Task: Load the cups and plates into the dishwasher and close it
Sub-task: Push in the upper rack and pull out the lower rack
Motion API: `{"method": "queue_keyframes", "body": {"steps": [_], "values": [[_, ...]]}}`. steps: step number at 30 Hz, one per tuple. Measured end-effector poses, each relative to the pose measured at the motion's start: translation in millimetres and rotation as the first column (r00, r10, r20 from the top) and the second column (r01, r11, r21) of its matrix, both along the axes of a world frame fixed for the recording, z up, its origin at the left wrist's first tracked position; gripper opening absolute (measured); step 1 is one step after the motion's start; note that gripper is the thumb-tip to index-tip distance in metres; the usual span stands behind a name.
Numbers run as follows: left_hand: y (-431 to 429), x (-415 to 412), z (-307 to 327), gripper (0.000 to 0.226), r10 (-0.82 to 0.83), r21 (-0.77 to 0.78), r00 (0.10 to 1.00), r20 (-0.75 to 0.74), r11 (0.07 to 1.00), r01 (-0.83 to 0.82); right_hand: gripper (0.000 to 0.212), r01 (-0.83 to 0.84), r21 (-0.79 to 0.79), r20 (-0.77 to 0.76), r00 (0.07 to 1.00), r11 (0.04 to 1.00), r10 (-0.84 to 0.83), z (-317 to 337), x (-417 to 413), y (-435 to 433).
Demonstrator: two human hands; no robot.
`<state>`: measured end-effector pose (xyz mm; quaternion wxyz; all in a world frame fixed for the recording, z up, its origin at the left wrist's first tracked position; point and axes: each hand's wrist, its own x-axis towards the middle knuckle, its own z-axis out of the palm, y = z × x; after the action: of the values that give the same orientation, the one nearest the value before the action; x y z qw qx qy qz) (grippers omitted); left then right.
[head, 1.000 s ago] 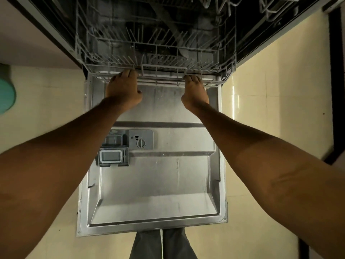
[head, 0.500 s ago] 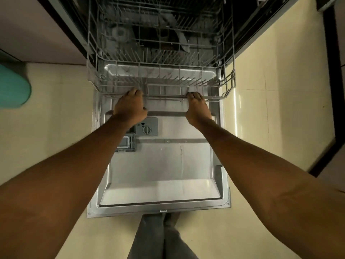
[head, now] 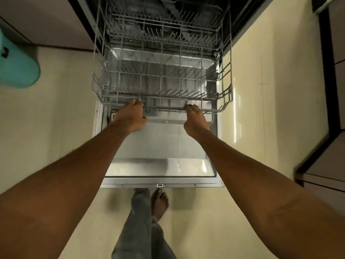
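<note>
Cream floor tiles [head: 276, 109] fill most of the head view, running from 9 o'clock round to 3 o'clock. At 12 o'clock stands the dishwasher [head: 240, 25], its dark tub open towards the person. Its steel door [head: 162, 143] lies flat and open, reaching from the centre down towards 6 o'clock, with the latch edge nearest the person. A grey wire lower rack [head: 160, 79] sits partly out over the door, its front rim near the centre and its back part inside the tub at 12 o'clock; rows of upright tines show along its base. Two bare forearms reach in from 7 o'clock and 5 o'clock towards the rack's front rim. A teal bin [head: 16, 66] stands on the floor at 9 o'clock, well apart from the dishwasher. A grey trouser leg [head: 140, 230] shows at 6 o'clock. The left grip [head: 130, 116] has its fingers curled over the front rim, left of centre, holding the rack. The right grip [head: 196, 120] holds the same rim right of centre, fingers hooked round the wire. A bare foot [head: 159, 202] rests on the floor just beside the door's near edge
</note>
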<state>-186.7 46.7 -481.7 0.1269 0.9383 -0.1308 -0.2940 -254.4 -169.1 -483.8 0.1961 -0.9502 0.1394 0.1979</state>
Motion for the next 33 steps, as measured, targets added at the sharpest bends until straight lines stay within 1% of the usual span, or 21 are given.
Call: {"method": "queue_keyframes", "body": {"steps": [6, 9, 13, 17, 20, 23, 26, 28, 30, 33], "values": [[13, -49, 1, 0.051, 0.001, -0.025, 1.0, 0.02, 1.0, 0.0, 0.069, 0.028, 0.013, -0.015, 0.999, 1.0, -0.028, -5, -50, 15], [18, -71, 3, 0.049, -0.02, -0.006, 1.0, 0.021, 1.0, 0.02, 0.07, 0.043, 0.024, -0.05, 0.998, 0.999, -0.041, -5, -70, 18], [29, -102, 4, 0.054, -0.064, 0.007, 0.998, 0.009, 0.998, 0.064, 0.071, 0.042, 0.051, -0.097, 0.995, 0.998, -0.037, -2, -99, 25], [43, -131, 0, 0.059, -0.091, 0.009, 0.995, -0.052, 0.996, 0.091, 0.074, 0.067, 0.092, -0.148, 0.988, 0.994, -0.053, -1, -128, 35], [49, -153, -2, 0.065, -0.101, 0.0, 0.995, -0.02, 0.995, 0.101, 0.075, 0.095, 0.098, -0.144, 0.986, 0.991, -0.081, 0, -143, 43], [50, -166, -4, 0.071, -0.102, 0.024, 0.995, -0.001, 0.994, 0.102, 0.077, 0.106, 0.103, -0.128, 0.987, 0.989, -0.092, 0, -152, 48], [49, -169, -5, 0.071, -0.086, 0.043, 0.996, -0.003, 0.995, 0.086, 0.076, 0.102, 0.101, -0.121, 0.989, 0.99, -0.089, -1, -153, 48], [49, -167, -6, 0.068, -0.079, 0.036, 0.996, 0.027, 0.996, 0.078, 0.073, 0.101, 0.102, -0.114, 0.989, 0.99, -0.089, -1, -152, 47], [50, -163, -8, 0.058, -0.099, 0.021, 0.991, 0.094, 0.995, 0.097, 0.069, 0.081, 0.077, -0.088, 0.993, 0.994, -0.075, -2, -150, 44], [52, -152, -15, 0.048, -0.158, 0.061, 0.975, 0.157, 0.987, 0.15, 0.065, 0.053, 0.019, -0.03, 0.998, 0.998, -0.053, -4, -150, 41]]}}
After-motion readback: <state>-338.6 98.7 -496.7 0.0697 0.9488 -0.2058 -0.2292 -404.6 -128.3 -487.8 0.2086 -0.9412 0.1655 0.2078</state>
